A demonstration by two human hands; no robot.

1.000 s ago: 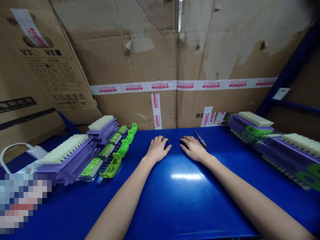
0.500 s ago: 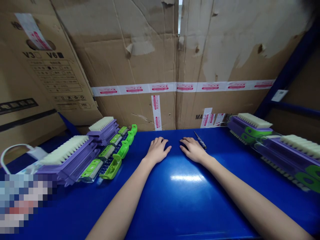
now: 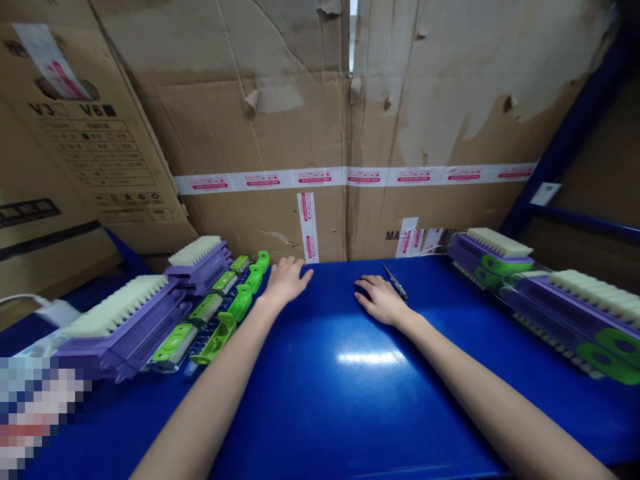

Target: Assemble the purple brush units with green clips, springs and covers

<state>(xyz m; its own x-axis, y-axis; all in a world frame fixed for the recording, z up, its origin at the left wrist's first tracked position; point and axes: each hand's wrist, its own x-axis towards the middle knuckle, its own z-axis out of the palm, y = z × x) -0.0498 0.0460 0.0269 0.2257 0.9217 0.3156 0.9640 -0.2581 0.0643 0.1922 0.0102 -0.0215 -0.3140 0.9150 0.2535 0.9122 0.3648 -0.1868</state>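
Observation:
My left hand [image 3: 287, 280] is over the blue table [image 3: 320, 387], fingers stretched out and holding nothing. Just left of it runs a row of bright green plastic parts [image 3: 241, 301], the closest things to that hand. Beside those stand clear-sided pieces with green tops [image 3: 206, 307]. My right hand [image 3: 383, 299] lies on the table with its fingers spread. A slim screwdriver [image 3: 396, 281] rests right beside it, apart from the fingers.
Purple housings with cream bristle-like tops [image 3: 120, 303] stack at the left, near a white plug with a cable [image 3: 55, 312]. More purple and green units [image 3: 575, 313] line the right side. Cardboard sheets [image 3: 280, 133] wall the back; a blue metal post [image 3: 575, 127] stands right.
My left hand has moved left, toward the green parts. My right hand stays in nearly the same place on the table. The camera view has shifted slightly.

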